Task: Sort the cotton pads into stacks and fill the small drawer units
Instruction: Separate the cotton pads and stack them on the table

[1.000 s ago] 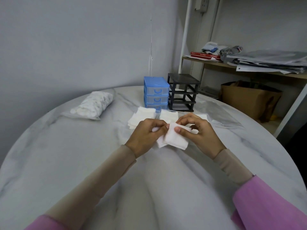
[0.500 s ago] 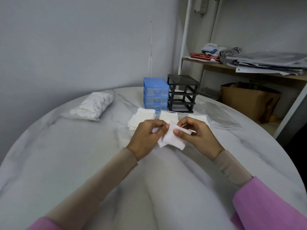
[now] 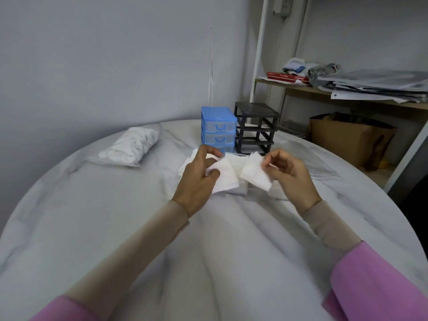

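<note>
My left hand (image 3: 196, 179) grips a small stack of white square cotton pads (image 3: 225, 179) above the marble table (image 3: 115, 228). My right hand (image 3: 289, 174) pinches a single square pad (image 3: 254, 174), held apart from that stack. More square pads (image 3: 185, 166) lie on the table behind my hands, mostly hidden. A blue drawer unit (image 3: 218, 128) stands at the back with its drawers closed. Beside it on the right is a black drawer frame (image 3: 256, 127) with no drawers in it.
A clear bag of round cotton pads (image 3: 132, 148) lies at the back left. An empty clear plastic bag (image 3: 301, 158) lies right of my hands. Beyond the table's right edge are a shelf with papers (image 3: 370, 86) and a brown paper bag (image 3: 347, 137).
My hands have moved apart: the right hand has pulled one pad off to the right, while the left keeps the rest of the stack.
</note>
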`<state>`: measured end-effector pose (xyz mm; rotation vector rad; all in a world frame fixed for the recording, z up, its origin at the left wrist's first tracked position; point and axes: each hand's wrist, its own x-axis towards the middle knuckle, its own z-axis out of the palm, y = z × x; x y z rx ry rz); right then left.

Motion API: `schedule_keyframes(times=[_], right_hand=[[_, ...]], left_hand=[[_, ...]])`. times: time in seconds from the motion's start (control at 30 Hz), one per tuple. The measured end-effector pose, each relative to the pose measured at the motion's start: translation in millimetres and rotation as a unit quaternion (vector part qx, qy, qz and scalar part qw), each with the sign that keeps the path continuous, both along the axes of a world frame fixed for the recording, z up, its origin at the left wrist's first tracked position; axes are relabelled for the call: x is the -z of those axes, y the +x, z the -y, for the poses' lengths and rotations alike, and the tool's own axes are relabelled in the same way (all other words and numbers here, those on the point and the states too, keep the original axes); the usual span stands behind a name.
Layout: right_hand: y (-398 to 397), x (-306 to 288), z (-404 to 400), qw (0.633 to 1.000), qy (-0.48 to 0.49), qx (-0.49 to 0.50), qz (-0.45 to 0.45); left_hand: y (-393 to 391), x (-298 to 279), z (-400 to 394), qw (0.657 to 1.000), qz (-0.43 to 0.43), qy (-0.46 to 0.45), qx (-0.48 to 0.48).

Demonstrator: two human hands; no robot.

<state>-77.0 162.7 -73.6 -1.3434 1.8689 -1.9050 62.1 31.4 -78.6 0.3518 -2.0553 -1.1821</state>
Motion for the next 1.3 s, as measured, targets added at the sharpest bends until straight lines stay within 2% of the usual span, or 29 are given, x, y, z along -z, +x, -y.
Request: schedule_keyframes(times=[0.07,0.2,0.4,0.53,0.73,0.93,1.07,1.23,1.3], right_hand=[[-6,-2,0,0.999,0.007,0.033,0.016],[-22,-5,4,0.996,0.049,0.07,0.029],[-39,-31,30,0.989,0.14,0.04,-0.001],[-47,-39,63,0.981,0.195,0.006,-0.015],[-62,-32,88,0.966,0.255,-0.01,-0.033],[-73,-25,89,0.969,0.247,-0.025,-0.013],[-74,-24,91,0.971,0.237,-0.04,-0.009],[-75,-15,92,0.961,0.264,-0.076,-0.041],[-78,-11,90,0.957,0.269,-0.072,-0.081]], left_hand=[[-3,-1,1,1.0,0.014,0.015,-0.001],[-12,-2,7,0.999,0.044,-0.013,-0.003],[-13,-6,22,0.994,0.075,-0.071,-0.033],[-10,-6,38,0.995,0.08,-0.032,-0.046],[-12,-15,56,0.996,0.09,0.025,-0.011],[-22,-27,61,0.993,0.055,0.1,0.006],[-31,-32,58,0.991,0.055,0.117,0.045],[-45,-32,51,0.984,0.07,0.121,0.107],[-52,-31,49,0.982,0.08,0.117,0.122]])
